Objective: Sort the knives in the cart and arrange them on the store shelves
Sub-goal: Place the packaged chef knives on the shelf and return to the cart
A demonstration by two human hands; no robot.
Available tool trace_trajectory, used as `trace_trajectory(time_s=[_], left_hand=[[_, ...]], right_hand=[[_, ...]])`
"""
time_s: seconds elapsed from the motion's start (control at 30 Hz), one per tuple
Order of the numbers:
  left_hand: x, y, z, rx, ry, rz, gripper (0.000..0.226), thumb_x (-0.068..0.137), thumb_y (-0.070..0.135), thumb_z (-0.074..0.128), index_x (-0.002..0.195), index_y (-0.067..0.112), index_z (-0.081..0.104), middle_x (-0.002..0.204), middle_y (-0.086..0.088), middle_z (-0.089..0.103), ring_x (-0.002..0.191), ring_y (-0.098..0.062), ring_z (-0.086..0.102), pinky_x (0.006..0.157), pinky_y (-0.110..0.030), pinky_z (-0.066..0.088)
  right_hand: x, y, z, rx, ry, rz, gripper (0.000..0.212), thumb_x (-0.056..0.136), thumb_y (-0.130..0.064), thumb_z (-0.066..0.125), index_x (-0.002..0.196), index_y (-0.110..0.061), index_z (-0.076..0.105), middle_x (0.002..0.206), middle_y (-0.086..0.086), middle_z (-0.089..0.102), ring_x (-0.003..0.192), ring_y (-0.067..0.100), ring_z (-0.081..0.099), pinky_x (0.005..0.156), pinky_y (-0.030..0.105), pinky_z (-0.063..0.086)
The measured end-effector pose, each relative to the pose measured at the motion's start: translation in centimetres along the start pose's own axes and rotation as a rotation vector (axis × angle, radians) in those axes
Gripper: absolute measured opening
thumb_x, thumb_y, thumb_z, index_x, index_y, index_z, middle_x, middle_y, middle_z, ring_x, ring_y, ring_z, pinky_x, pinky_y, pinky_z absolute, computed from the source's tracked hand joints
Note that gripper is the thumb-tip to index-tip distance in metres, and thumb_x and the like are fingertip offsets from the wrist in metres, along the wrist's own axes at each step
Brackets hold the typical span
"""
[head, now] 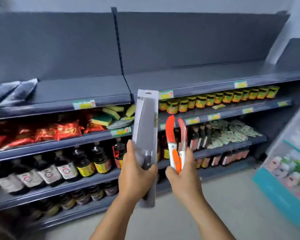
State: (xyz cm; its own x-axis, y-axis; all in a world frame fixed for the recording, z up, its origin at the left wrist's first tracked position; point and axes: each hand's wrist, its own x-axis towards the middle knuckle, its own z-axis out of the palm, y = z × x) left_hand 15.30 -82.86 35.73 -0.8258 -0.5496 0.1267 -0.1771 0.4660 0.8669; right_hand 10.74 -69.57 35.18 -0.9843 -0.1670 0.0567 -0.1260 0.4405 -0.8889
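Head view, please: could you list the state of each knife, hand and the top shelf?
Cleaver pack: upright, held by left hand.
Orange knives: two, upright, held by right hand.
Top shelf: mostly bare; dark packs lying at its left end.

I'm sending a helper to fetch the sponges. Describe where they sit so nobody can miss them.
On the dark grey store shelves, go to the second level from the top, left bay. The yellow-and-green rectangular sponges lie at its right end, beside red foil packets; nothing else there is two-coloured and blocky.
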Motion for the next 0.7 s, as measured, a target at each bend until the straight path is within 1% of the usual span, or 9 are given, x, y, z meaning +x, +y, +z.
trace_trajectory(time_s=[0.07, 0.13, 0.23, 0.3, 0.4, 0.47, 0.53, 0.6, 0.7], left_hand=[[0.8, -1.3, -4.4, 0.001, 0.061, -0.025, 0.065, 0.061, 0.041, 0.068, 0.115, 0.03, 0.034, 0.096, 0.003, 0.057, 0.075, -0.024, 0.064, 0.058, -0.046, 0.057], [1.5, -2.4, -8.2, 0.013, 0.121, -0.051, 0.064, 0.061, 0.042, 0.067, 0.115, 0.029, 0.034, 0.096, 0.003, 0.057, 0.076, -0.022, 0.063, 0.06, -0.047, 0.057], [2.6, -3.9, -13.1, 0.041, 0.194, -0.066, 0.072, 0.06, 0.044, 0.064, 0.122, 0.025, 0.032, 0.1, -0.001, 0.056, 0.077, -0.022, 0.059, 0.063, -0.044, 0.056], [3.5, -4.8, -15.8, 0.067, 0.252, -0.068, 0.069, 0.062, 0.041, 0.065, 0.122, 0.027, 0.033, 0.099, 0.001, 0.055, 0.077, -0.017, 0.057, 0.064, -0.04, 0.055], [5.2, -5.7, -19.4, 0.083, 0.319, -0.089, 0.068, 0.067, 0.035, 0.068, 0.125, 0.035, 0.032, 0.103, 0.007, 0.053, 0.082, -0.011, 0.058, 0.069, -0.042, 0.055], [6.8, -6.2, -21.4, 0.13, 0.341, -0.11, 0.076, 0.071, 0.037, 0.067, 0.135, 0.033, 0.026, 0.114, 0.004, 0.047, 0.088, -0.013, 0.056, 0.074, -0.041, 0.054], [8.9, -6.5, -23.2, 0.168, 0.35, -0.133, 0.084, 0.074, 0.041, 0.065, 0.142, 0.036, 0.016, 0.121, 0.003, 0.04, 0.09, -0.016, 0.056, 0.077, -0.04, 0.053], [11.4, -6.5, -24.9, 0.181, 0.364, -0.126, 0.087, 0.075, 0.041, 0.064, 0.144, 0.037, 0.011, 0.121, 0.003, 0.038, 0.088, -0.017, 0.057, 0.076, -0.04, 0.054], [16.2, -6.1, -27.0, 0.23, 0.386, -0.136, 0.091, 0.078, 0.04, 0.063, 0.146, 0.04, 0.003, 0.124, 0.001, 0.034, 0.087, -0.018, 0.057, 0.08, -0.039, 0.053]], right_hand=[[0.1, -2.7, 3.7, -0.004, -0.068, -0.05, 0.064, 0.084, -0.016, 0.058, 0.14, -0.02, 0.027, 0.109, 0.002, 0.056, 0.08, 0.017, 0.049, 0.058, 0.025, 0.035], [0.2, -5.4, 7.0, -0.012, -0.129, -0.103, 0.068, 0.086, -0.018, 0.058, 0.144, -0.021, 0.023, 0.115, 0.001, 0.055, 0.085, 0.017, 0.05, 0.062, 0.028, 0.034], [0.6, -9.0, 11.2, -0.013, -0.214, -0.171, 0.081, 0.087, -0.02, 0.058, 0.151, -0.024, 0.007, 0.132, 0.001, 0.049, 0.105, 0.021, 0.052, 0.077, 0.025, 0.037], [1.2, -11.1, 13.6, -0.031, -0.25, -0.222, 0.085, 0.087, -0.021, 0.056, 0.151, -0.028, 0.001, 0.141, 0.002, 0.043, 0.113, 0.024, 0.051, 0.08, 0.027, 0.039], [2.4, -14.1, 16.6, -0.033, -0.289, -0.292, 0.085, 0.087, -0.02, 0.056, 0.15, -0.031, 0.0, 0.145, 0.003, 0.039, 0.113, 0.024, 0.05, 0.08, 0.026, 0.037], [3.7, -15.9, 18.4, -0.023, -0.301, -0.336, 0.083, 0.087, -0.018, 0.056, 0.15, -0.031, 0.004, 0.144, 0.003, 0.039, 0.108, 0.024, 0.05, 0.079, 0.027, 0.037], [5.4, -17.5, 20.2, -0.026, -0.297, -0.365, 0.08, 0.087, -0.018, 0.057, 0.149, -0.03, 0.007, 0.142, 0.003, 0.041, 0.106, 0.025, 0.052, 0.073, 0.027, 0.039], [7.4, -19.0, 21.9, -0.01, -0.303, -0.376, 0.079, 0.088, -0.019, 0.058, 0.148, -0.03, 0.009, 0.136, 0.002, 0.045, 0.1, 0.024, 0.052, 0.063, 0.025, 0.038], [11.1, -21.3, 24.4, 0.008, -0.307, -0.411, 0.08, 0.085, -0.016, 0.059, 0.147, -0.031, 0.01, 0.128, 0.002, 0.046, 0.098, 0.024, 0.051, 0.067, 0.029, 0.039]])
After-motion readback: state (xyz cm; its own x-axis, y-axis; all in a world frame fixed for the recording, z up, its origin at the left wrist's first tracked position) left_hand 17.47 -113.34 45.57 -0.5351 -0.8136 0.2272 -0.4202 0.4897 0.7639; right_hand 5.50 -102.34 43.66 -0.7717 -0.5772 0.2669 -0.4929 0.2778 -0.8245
